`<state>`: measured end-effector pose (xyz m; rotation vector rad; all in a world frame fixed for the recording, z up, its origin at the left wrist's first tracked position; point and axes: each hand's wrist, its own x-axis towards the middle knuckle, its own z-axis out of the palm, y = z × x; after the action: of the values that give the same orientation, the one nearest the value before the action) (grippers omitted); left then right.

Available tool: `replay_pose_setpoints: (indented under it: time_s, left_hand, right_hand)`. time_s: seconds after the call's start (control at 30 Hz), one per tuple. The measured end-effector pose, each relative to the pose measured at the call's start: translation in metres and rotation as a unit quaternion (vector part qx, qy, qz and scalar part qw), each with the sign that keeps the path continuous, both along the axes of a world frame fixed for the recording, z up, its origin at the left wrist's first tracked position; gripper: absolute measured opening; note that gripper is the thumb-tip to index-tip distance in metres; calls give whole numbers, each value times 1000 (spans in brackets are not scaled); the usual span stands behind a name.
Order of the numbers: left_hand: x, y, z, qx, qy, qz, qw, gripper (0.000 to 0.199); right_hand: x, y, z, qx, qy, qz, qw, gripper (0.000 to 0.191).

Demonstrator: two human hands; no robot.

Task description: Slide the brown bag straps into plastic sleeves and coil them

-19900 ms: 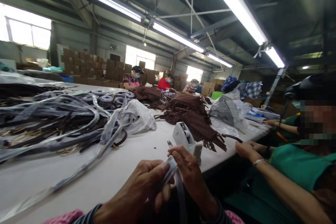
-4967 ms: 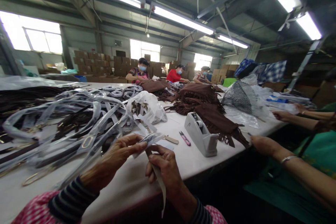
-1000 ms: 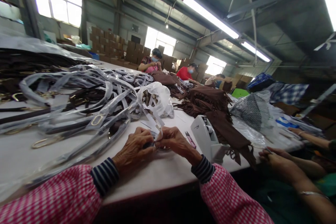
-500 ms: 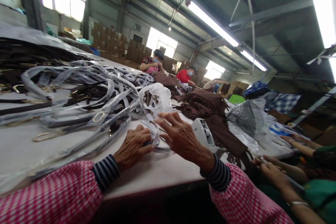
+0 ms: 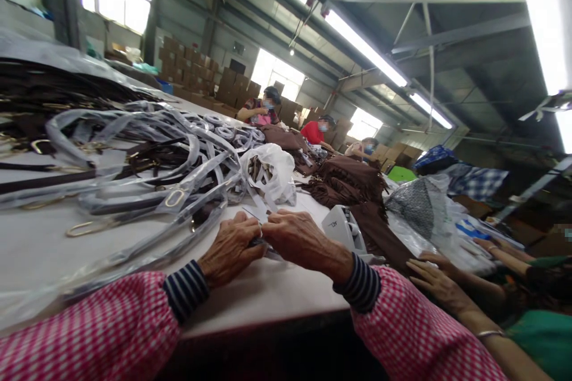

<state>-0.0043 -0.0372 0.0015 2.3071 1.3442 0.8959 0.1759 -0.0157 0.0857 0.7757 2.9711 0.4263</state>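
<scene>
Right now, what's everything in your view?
Table: one, white, foreground
Wrapped straps: many, dark and grey, left
Plastic bag: one, white, centre
Fringed pieces: several, brown, right of bag
Tape dispenser: one, pale grey, beyond right hand
Checked cloth: uncounted, blue, right
Cartons: many, brown, background
Windows: several, bright, far walls
Ceiling lights: several, white, overhead
Co-workers: at least four, varied clothing, opposite, right
Small piece: one, grey, left fingers
Left hand: one, bare, centre
Right hand: one, bare, beside it
</scene>
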Motion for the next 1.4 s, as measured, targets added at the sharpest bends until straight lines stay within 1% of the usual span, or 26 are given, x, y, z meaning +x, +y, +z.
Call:
replay_pose_setpoints:
  time_s: [0.07, 0.17, 0.23, 0.3, 0.37, 0.47, 0.53, 0.57, 0.63, 0.7, 0.77, 0.83, 0.93, 1.0, 1.03, 1.1, 1.17, 1.23, 1.33, 1.37, 1.4]
  left_hand:
    - [0, 0, -1, 3, -7, 2, 1000, 17]
    - [1, 0, -3, 18, -24, 4, 1000, 17]
    - [1, -1, -7, 35, -29, -4, 999, 16]
    - [2, 0, -11, 54, -29, -11, 998, 14]
    - [2, 0, -15, 69, -25, -9, 997, 13]
    - [3, 0, -19, 85, -13, -7, 996, 19]
    - [3, 1, -20, 87, -11, -17, 996, 22]
    - [3, 1, -19, 85, -14, -22, 996, 23]
    - [4, 1, -17, 74, -28, -26, 997, 25]
    - [4, 1, -14, 60, -44, -28, 997, 27]
    - [4, 1, -11, 43, -54, -33, 997, 29]
    - [5, 2, -9, 23, -56, -38, 997, 31]
    - [5, 3, -9, -2, -62, -44, 997, 30]
    - [5, 3, -10, -14, -63, -53, 996, 29]
    - [6, 3, -10, -19, -63, -61, 996, 28]
    - [6, 3, -11, -25, -65, -82, 994, 25]
    - [6, 4, -13, -24, -70, -97, 993, 24]
    - [6, 4, -15, -12, -74, -102, 992, 23]
    - [6, 6, -22, 14, -70, -125, 990, 21]
    - [6, 7, -24, 23, -67, -136, 988, 21]
    - [5, 8, -27, 30, -65, -143, 987, 21]
  right_hand:
    - [-3, -1, 3, -19, -13, 2, 1000, 21]
    - [-3, 1, 2, -38, -7, -14, 999, 18]
    - [-1, 3, -3, -64, 30, -19, 997, 15]
    - [2, 5, -11, -102, 90, -27, 990, 11]
    - [6, 7, -21, -140, 157, -52, 976, 9]
    - [8, 9, -35, -202, 240, -91, 945, 10]
    - [9, 9, -41, -236, 271, -98, 928, 11]
    - [10, 10, -43, -240, 275, -101, 925, 11]
    - [15, 13, -44, -205, 265, -114, 935, 11]
    - [24, 19, -43, -127, 231, -154, 952, 14]
    - [37, 28, -40, -63, 196, -203, 957, 18]
    - [52, 36, -38, -53, 168, -233, 956, 19]
    - [69, 37, -35, -72, 151, -239, 956, 17]
    - [71, 30, -34, -90, 203, -213, 952, 18]
    - [69, 25, -35, -112, 249, -185, 944, 20]
    - [62, 15, -39, -178, 338, -110, 918, 20]
    - [53, 9, -48, -234, 385, -51, 891, 19]
    - [45, 10, -60, -276, 417, -34, 865, 13]
    - [39, 16, -77, -371, 454, -48, 808, 9]
    - [39, 18, -80, -401, 459, -51, 791, 8]
    - [39, 20, -83, -421, 460, -53, 780, 6]
